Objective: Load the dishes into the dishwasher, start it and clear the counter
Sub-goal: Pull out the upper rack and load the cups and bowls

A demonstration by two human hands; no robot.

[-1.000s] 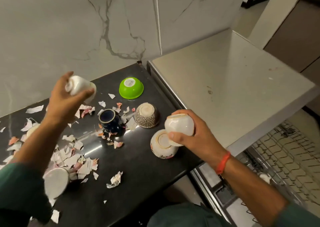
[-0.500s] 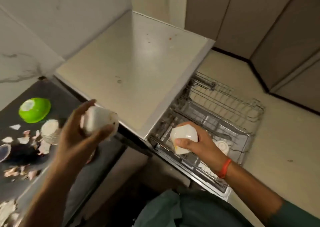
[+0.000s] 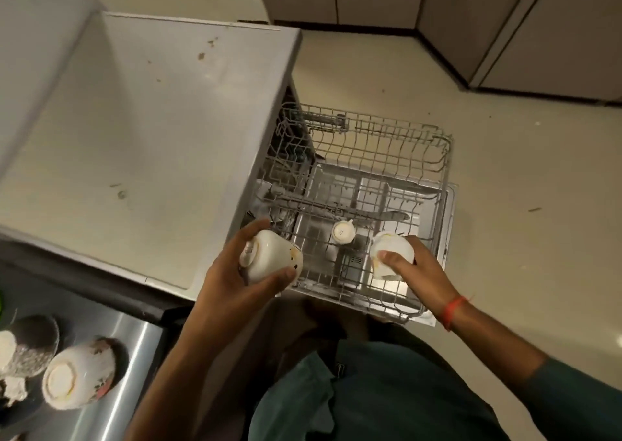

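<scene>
Two small white ceramic bowls, one per hand, both over the pulled-out grey wire dishwasher rack (image 3: pixel 397 144). Left hand (image 3: pixel 235 282) has fingers wrapped round its bowl (image 3: pixel 272 255); right hand (image 3: pixel 417 269) clamps the other bowl (image 3: pixel 390 255). Glazed, slippery and chippable, so I'd grip the sides.

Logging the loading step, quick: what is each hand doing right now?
Left hand: grips a white bowl.
Right hand: grips a white cup over the dishwasher rack.
</scene>
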